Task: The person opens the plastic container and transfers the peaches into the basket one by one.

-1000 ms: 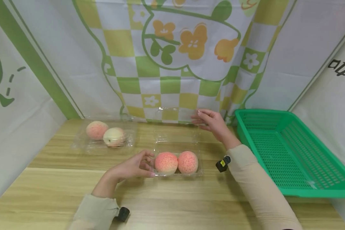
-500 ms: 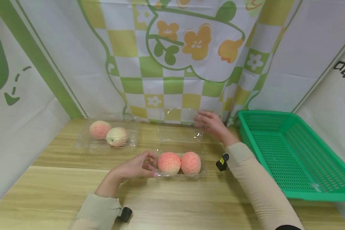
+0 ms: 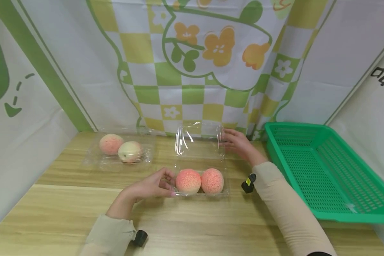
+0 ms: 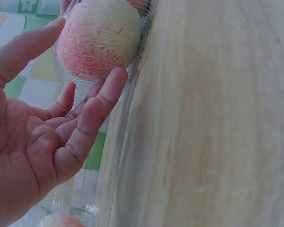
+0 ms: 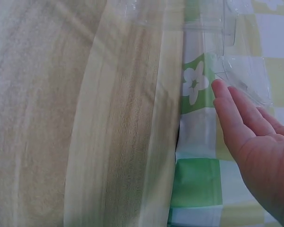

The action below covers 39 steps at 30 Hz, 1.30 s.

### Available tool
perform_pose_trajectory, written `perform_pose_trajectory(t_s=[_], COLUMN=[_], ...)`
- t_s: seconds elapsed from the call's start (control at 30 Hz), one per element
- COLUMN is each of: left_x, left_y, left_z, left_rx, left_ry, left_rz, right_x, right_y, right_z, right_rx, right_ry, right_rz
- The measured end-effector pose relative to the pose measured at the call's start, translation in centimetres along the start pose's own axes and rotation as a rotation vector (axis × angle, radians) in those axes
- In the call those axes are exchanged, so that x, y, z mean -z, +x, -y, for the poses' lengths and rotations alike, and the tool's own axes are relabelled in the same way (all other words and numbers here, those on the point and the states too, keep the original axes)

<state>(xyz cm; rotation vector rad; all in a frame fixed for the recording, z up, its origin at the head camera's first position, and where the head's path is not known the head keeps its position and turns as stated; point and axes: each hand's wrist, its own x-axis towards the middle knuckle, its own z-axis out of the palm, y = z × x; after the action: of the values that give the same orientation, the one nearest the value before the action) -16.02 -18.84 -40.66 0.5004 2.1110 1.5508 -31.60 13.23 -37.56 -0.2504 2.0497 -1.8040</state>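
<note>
A clear plastic clamshell box (image 3: pixel 200 164) stands with its lid (image 3: pixel 199 140) raised at the back. Its base holds two pink, speckled peaches (image 3: pixel 188 181) (image 3: pixel 212 180) side by side. My left hand (image 3: pixel 152 185) rests at the base's left side, fingers spread. In the left wrist view, the fingertips (image 4: pixel 117 75) reach the wall beside a peach (image 4: pixel 102 40). My right hand (image 3: pixel 238 142) is at the lid's right edge with its fingers extended. In the right wrist view those fingers (image 5: pixel 227 106) look nearly straight beside the clear plastic (image 5: pixel 244 80); exact contact is hard to tell.
Another clear box (image 3: pixel 99 161) at the back left holds two peaches (image 3: pixel 111 144) (image 3: pixel 130 152), one pale. A green plastic basket (image 3: pixel 334 215) stands at the right. A checked curtain (image 3: pixel 192 96) hangs behind the wooden table (image 3: pixel 192 224).
The lid has changed its tilt and now catches bright glare. My right hand has shifted slightly down and right beside it. My left hand stays at the base, and the peaches stay put.
</note>
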Motion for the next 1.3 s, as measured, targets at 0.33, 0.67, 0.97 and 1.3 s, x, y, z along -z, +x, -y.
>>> perform_pose_trajectory(t_s=[0.33, 0.67, 0.97, 1.3], left_x=[0.1, 0.2, 0.1, 0.0], left_y=[0.1, 0.0, 0.0, 0.1], left_z=[-0.1, -0.2, -0.3, -0.1], left_rx=[0.033, 0.077, 0.076, 0.079], left_ry=[-0.002, 0.003, -0.008, -0.026], left_rz=[-0.007, -0.013, -0.004, -0.006], right_x=[0.3, -0.1, -1.7, -3.5], right_y=[-2.5, -5.9, -8.4, -9.6], right_z=[0.8, 1.4, -0.2, -2.0], right_rx=[0.125, 0.295, 0.418, 0.411], right_ry=[0.045, -0.087, -0.279, -0.436], right_rz=[-0.103, -0.072, 0.058, 0.218])
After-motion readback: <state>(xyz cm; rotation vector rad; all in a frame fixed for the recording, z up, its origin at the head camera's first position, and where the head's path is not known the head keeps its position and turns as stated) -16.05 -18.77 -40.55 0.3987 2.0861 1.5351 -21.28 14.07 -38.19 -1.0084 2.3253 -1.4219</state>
